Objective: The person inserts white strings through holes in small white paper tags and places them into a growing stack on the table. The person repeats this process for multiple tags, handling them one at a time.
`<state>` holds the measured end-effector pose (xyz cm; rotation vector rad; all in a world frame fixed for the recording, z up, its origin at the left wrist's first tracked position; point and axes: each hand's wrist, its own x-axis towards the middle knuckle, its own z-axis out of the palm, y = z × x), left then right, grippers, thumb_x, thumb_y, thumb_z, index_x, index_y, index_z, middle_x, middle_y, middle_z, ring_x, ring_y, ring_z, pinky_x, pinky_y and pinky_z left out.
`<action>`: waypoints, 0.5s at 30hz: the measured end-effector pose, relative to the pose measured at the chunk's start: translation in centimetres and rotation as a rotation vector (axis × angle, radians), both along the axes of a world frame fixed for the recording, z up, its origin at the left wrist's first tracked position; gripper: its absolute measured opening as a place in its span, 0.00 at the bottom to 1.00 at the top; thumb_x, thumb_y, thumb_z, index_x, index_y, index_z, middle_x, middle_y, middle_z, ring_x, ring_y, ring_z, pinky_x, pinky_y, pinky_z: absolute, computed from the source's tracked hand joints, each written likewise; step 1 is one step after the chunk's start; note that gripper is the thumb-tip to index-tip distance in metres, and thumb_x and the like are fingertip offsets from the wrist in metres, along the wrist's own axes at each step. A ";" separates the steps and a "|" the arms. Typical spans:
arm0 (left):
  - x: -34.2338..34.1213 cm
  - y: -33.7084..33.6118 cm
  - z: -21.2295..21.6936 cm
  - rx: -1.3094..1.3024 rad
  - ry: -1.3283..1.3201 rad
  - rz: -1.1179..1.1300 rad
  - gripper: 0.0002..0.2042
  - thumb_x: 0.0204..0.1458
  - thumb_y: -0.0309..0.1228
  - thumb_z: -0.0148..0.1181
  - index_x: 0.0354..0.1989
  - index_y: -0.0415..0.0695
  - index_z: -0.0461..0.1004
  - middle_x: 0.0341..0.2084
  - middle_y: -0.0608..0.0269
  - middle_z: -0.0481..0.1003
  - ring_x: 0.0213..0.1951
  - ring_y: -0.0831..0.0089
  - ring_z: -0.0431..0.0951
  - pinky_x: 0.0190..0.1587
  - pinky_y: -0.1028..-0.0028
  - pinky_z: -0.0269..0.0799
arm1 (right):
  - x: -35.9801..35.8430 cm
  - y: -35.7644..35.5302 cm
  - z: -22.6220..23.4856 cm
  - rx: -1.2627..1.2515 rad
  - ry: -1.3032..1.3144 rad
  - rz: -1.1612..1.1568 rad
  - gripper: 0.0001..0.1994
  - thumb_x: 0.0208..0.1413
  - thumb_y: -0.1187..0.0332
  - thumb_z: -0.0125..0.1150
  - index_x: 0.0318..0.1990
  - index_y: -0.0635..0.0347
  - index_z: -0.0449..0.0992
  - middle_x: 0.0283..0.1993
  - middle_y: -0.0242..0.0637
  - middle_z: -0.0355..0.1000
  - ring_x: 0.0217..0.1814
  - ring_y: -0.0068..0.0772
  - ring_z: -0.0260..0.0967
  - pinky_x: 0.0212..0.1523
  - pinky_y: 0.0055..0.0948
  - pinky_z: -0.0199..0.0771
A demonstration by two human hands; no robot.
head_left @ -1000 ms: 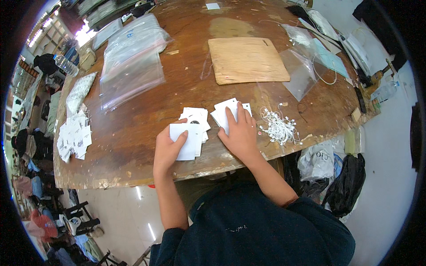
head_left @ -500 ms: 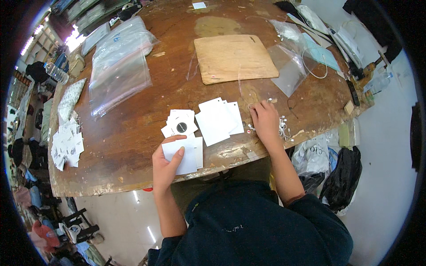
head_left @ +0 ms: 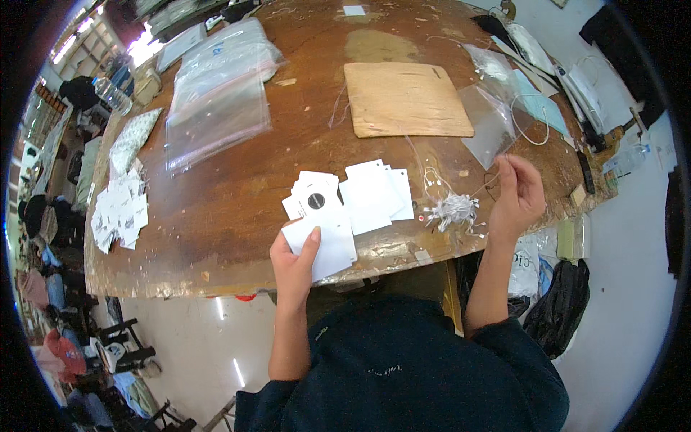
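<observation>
My left hand is closed on white cards, thumb on top and fingers underneath, at the table's near edge. Just beyond it lies a fanned stack of white cards, the top one bearing a black round mark. Another stack of blank white cards sits to its right. My right hand is raised right of a tangled heap of white tag strings. Its thumb and forefinger are pinched together on a thin string that runs back toward the heap.
A wooden board lies mid-table, with clear plastic sheets to its right. Plastic bags are stacked at the far left. Loose white tags spill from a bag on the left. Black bags sit beyond the right edge.
My right hand has lifted from the string heap and moved right, drawing a string out and uncovering the heap. My left hand keeps hold of the cards. The whole view has shifted slightly.
</observation>
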<state>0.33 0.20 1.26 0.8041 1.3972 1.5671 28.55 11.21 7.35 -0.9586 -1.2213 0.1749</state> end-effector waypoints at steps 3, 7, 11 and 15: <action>0.2 -0.1 0.4 0.042 0.034 -0.011 0.14 0.55 0.28 0.63 0.46 0.33 0.73 0.37 0.61 0.77 0.38 0.78 0.75 0.42 0.75 0.72 | -1.2 -0.8 0.9 -0.175 0.114 0.004 0.07 0.54 0.80 0.64 0.41 0.68 0.78 0.39 0.38 0.76 0.40 0.23 0.73 0.43 0.21 0.73; 0.4 -0.3 0.7 0.047 0.109 0.003 0.14 0.55 0.29 0.63 0.46 0.33 0.73 0.36 0.60 0.78 0.38 0.78 0.75 0.42 0.76 0.72 | -3.4 -1.6 1.5 -0.089 -0.143 0.140 0.09 0.53 0.79 0.64 0.42 0.68 0.76 0.36 0.36 0.76 0.38 0.22 0.73 0.41 0.20 0.72; 0.7 -0.4 0.9 0.054 0.206 0.024 0.14 0.55 0.29 0.63 0.45 0.32 0.74 0.35 0.61 0.78 0.37 0.79 0.75 0.41 0.76 0.72 | -4.5 -1.3 1.5 -0.090 0.025 0.203 0.05 0.56 0.78 0.62 0.39 0.68 0.73 0.32 0.34 0.74 0.34 0.22 0.71 0.38 0.21 0.71; 0.8 -0.6 0.9 0.049 0.180 0.014 0.14 0.55 0.29 0.63 0.45 0.32 0.74 0.35 0.60 0.78 0.38 0.78 0.75 0.41 0.76 0.72 | -2.6 0.4 1.7 -0.241 0.085 0.150 0.04 0.60 0.74 0.58 0.37 0.67 0.73 0.31 0.34 0.74 0.34 0.22 0.72 0.39 0.21 0.71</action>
